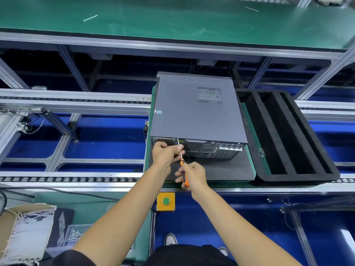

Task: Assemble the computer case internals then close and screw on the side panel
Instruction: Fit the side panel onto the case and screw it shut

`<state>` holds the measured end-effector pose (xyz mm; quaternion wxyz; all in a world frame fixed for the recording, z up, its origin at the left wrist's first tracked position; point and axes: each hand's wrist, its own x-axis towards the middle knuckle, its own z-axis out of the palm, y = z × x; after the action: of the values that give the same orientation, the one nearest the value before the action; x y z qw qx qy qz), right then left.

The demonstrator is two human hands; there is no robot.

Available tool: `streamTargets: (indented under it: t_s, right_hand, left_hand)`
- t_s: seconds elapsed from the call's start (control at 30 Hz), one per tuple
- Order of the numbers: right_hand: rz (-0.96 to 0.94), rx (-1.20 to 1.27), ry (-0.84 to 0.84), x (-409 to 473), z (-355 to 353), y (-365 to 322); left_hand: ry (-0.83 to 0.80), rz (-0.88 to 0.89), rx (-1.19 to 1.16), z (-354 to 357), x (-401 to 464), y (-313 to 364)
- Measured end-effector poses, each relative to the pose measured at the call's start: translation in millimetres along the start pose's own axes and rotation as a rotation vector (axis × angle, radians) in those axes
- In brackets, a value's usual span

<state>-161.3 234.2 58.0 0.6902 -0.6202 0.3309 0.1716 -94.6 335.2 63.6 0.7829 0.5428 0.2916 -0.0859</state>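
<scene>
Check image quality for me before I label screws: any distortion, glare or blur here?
Head view: wide-angle bending bows the conveyor rails; soft glare on the green shelf; the screwdriver tip at the computer case is small and slightly soft.

Grey computer case lies flat on a black mat, side panel on top, rear face toward the person. Right hand grips an orange-handled screwdriver, tip at the rear top edge of the case; left hand sits against the rear face, fingers curled by the shaft. Black foam tray just right of the case, yellow box with green button below the hands.
</scene>
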Motion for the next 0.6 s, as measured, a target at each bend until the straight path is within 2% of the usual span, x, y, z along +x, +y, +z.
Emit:
streamTargets:
  t_s: [0.1,0.2,0.27,0.43,0.5,0.6]
  right_hand:
    - [-0.01,0.005,-0.029,2.6,-6.1,-2.3]
    - [0.068,0.052,-0.096,4.8,-11.1,-4.7]
    - [0.03,0.02,-0.097,8.8,-17.4,-5.5]
    - [-0.229,-0.161,0.053,23.9,-44.1,-5.4]
    - [-0.269,-0.143,0.12,34.4,-55.2,-4.6]
    - [-0.244,-0.058,0.223,53.0,-66.4,1.6]
  left_hand:
    - [0.023,0.039,0.006,1.3,0.6,-4.5]
    - [0.017,0.088,0.048,2.9,2.8,-7.5]
    - [-0.01,0.073,0.038,3.5,6.2,-10.1]
    - [-0.106,0.098,0.139,-13.3,16.1,-25.4]
    - [-0.098,0.09,0.225,-25.2,19.1,-36.0]
    - [-0.046,-0.022,0.232,-35.4,24.9,-53.9]
